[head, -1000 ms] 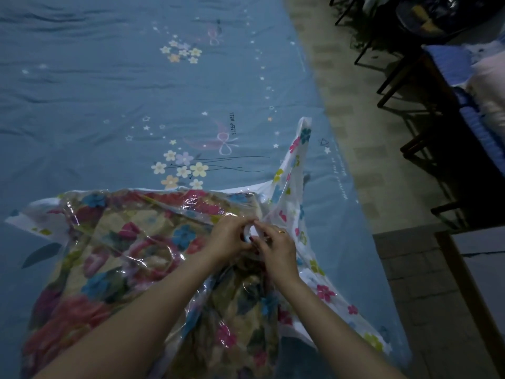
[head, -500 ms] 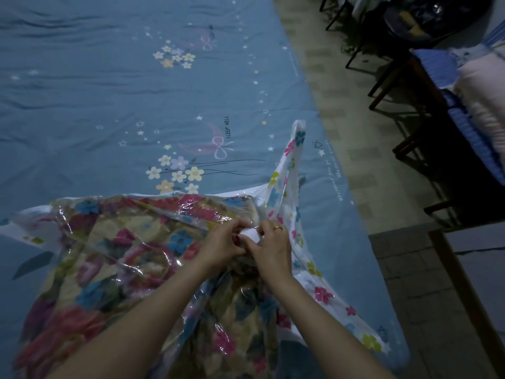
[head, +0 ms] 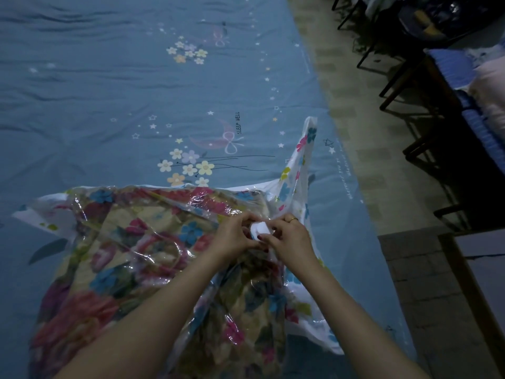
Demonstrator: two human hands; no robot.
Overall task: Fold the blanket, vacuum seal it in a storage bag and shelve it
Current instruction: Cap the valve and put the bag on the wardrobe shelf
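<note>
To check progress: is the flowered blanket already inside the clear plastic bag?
Yes, the flowered blanket lies under the shiny film of the clear plastic bag.

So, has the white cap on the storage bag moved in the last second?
No. The white cap sits just as far below and right of the sheet's flower print as before.

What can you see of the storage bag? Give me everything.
The storage bag is crinkly clear plastic with white edges printed in small flowers. It lies on the blue sheet with the folded floral blanket inside, still puffy. Its far right corner stands up in a point. On top sits a small white round valve, pinched from both sides by the left hand and the right hand.
</note>
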